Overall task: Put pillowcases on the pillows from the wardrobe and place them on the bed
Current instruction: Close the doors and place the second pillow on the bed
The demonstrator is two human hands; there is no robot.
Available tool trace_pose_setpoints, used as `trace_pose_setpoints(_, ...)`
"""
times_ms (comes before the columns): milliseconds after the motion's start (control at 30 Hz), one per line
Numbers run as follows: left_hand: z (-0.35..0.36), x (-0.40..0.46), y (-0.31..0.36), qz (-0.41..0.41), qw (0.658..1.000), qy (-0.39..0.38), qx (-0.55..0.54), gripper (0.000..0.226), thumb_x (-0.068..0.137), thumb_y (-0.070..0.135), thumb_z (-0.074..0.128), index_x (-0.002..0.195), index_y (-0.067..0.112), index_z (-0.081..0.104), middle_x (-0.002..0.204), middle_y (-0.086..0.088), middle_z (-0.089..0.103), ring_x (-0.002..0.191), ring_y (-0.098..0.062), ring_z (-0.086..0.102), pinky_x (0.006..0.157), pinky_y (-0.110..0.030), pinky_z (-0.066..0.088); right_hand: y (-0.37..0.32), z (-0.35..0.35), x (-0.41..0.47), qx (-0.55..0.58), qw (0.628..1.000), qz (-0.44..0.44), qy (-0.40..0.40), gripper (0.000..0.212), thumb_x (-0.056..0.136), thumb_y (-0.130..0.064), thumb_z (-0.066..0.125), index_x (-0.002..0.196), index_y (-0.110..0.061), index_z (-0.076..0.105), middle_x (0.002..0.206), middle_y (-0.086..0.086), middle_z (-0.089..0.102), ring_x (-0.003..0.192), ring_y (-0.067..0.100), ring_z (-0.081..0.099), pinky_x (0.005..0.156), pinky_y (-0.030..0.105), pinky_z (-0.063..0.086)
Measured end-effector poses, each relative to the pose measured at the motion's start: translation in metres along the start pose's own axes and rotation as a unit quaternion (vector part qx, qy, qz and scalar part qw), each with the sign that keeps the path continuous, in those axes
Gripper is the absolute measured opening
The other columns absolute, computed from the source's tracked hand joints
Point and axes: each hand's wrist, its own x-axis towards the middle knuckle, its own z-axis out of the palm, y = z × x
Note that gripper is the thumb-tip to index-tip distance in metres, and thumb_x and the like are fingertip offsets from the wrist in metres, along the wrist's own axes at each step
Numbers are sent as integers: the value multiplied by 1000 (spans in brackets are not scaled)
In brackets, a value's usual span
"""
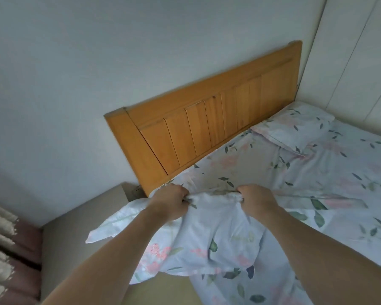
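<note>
A pillow in a pale blue floral pillowcase (209,236) hangs in front of me over the near left corner of the bed (246,164). My left hand (171,201) and my right hand (256,200) each clench the bunched upper edge of the pillowcase, fists about a forearm's length apart. One corner of the case sticks out to the left past the bed's edge. A second pillow (295,126) in the same floral fabric lies flat at the far right, against the headboard.
An orange wooden headboard (207,115) stands against the white wall. A beige bedside surface (79,227) sits left of the bed. Curtains (0,249) hang at the lower left. White wardrobe panels (356,51) rise at the right.
</note>
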Motion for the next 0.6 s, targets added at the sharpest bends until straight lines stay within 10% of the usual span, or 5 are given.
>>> trace_pose_setpoints(300, 22, 185, -57, -54, 998, -11, -40, 29, 82, 8, 44, 56, 15, 34, 55, 1, 40, 56, -18, 39, 50, -28, 24, 30, 14, 211, -21, 998, -52, 14, 11, 80, -10, 54, 80, -20, 53, 79, 0, 58, 80, 22, 58, 63, 25, 39)
trace_pose_setpoints(600, 51, 322, -111, 44, 984, 140, 101, 14, 89, 9, 45, 93, 18, 55, 84, -1, 60, 77, -24, 59, 57, -32, 39, 56, 34, 395, -55, 963, -152, 216, 25, 72, -3, 64, 95, -13, 68, 84, 6, 69, 79, 25, 63, 67, 35, 53)
